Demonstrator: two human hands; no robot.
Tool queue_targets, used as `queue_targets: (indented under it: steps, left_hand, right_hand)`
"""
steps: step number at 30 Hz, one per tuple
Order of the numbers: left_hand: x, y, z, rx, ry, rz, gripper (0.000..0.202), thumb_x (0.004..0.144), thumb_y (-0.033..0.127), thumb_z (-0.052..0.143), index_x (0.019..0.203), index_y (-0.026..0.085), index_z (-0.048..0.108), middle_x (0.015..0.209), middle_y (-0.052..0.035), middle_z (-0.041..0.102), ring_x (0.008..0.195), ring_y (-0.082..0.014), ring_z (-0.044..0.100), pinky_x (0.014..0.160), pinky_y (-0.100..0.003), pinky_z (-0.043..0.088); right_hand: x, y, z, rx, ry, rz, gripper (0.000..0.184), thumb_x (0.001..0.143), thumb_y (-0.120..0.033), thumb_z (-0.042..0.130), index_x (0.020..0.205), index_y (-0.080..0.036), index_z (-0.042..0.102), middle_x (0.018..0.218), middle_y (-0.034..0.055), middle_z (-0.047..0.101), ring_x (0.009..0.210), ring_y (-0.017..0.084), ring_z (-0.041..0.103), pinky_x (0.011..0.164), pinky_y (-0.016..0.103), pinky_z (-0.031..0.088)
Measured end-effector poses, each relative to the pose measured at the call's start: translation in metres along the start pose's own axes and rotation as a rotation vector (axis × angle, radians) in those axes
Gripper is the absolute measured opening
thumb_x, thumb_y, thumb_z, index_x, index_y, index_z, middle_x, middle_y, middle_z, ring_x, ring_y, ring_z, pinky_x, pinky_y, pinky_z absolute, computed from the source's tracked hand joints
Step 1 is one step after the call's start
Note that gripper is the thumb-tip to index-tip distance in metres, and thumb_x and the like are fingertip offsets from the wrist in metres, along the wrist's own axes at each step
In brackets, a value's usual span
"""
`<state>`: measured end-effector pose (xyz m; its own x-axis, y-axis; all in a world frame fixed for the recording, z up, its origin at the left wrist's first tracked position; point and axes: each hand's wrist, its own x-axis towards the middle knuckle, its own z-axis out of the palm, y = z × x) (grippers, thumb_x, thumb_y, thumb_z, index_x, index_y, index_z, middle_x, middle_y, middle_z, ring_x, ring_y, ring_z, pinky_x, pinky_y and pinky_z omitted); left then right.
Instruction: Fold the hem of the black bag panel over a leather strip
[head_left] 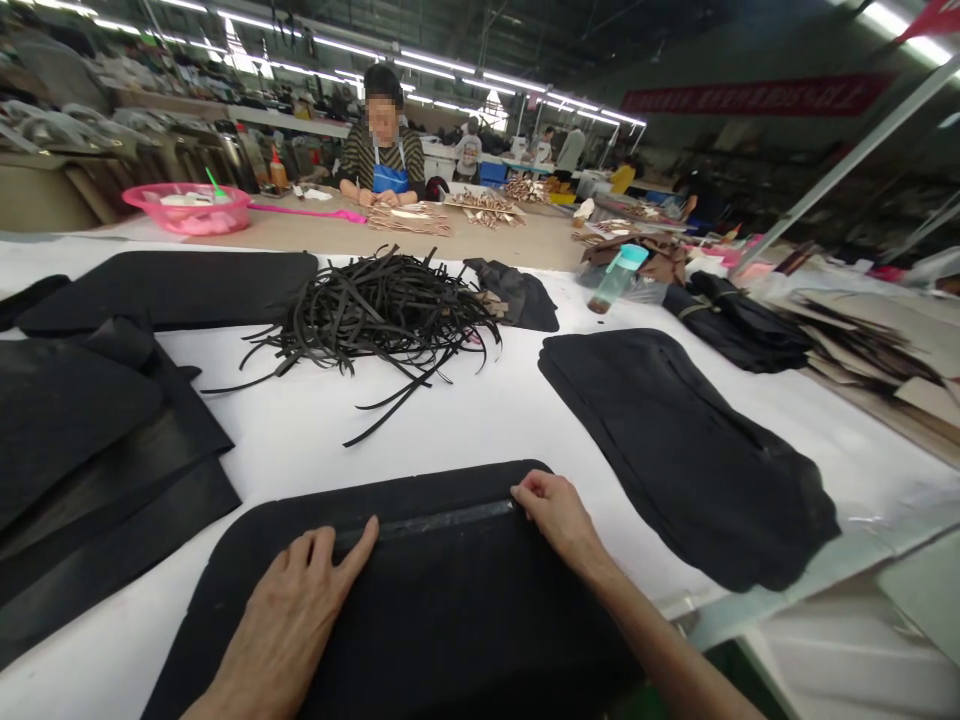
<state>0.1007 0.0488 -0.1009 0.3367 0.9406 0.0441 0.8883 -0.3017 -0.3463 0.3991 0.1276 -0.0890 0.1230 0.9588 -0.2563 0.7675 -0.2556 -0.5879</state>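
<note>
A black fabric panel [420, 610] with rounded corners lies on the white table [300, 440] right in front of me. A dark strip [442, 521] runs across the panel near its far edge. My left hand [289, 620] lies flat on the panel, fingers stretched out, fingertips at the strip's left end. My right hand [556, 512] has its fingers curled and pinched on the strip's right end.
A heap of black strips [375, 310] sits mid-table. Stacks of black panels lie at the left [90, 440] and right [675, 450]. A bottle with a teal cap [616, 278] stands beyond. A person in a striped top [382, 160] works at the far table by a pink basin [187, 208].
</note>
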Motion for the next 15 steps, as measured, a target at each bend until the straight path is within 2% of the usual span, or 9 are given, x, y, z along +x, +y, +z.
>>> queue_targets:
  steps: [8, 15]
  left_hand:
    - [0.004, 0.003, -0.005, 0.017, -0.013, -0.013, 0.075, 0.07, -0.009, 0.039, 0.133, 0.032, 0.039, 0.091, -0.0088, 0.051, 0.079, -0.0226, 0.053, 0.067, -0.034, 0.047]
    - [0.008, 0.007, -0.012, 0.048, -0.091, -0.001, 0.078, 0.07, -0.007, 0.035, 0.136, 0.034, 0.032, 0.087, -0.009, 0.051, 0.074, -0.0231, 0.055, 0.064, -0.035, 0.047]
  right_hand:
    - [-0.005, -0.009, 0.0, -0.13, 0.035, 0.002, 0.022, 0.082, -0.029, 0.05, 0.062, -0.019, 0.051, 0.056, -0.0033, 0.051, 0.058, 0.013, 0.048, 0.053, 0.026, 0.028]
    - [-0.007, -0.018, 0.001, -0.223, 0.032, 0.012, 0.023, 0.084, -0.028, 0.048, 0.063, -0.02, 0.046, 0.058, -0.0021, 0.049, 0.06, 0.015, 0.047, 0.055, 0.027, 0.027]
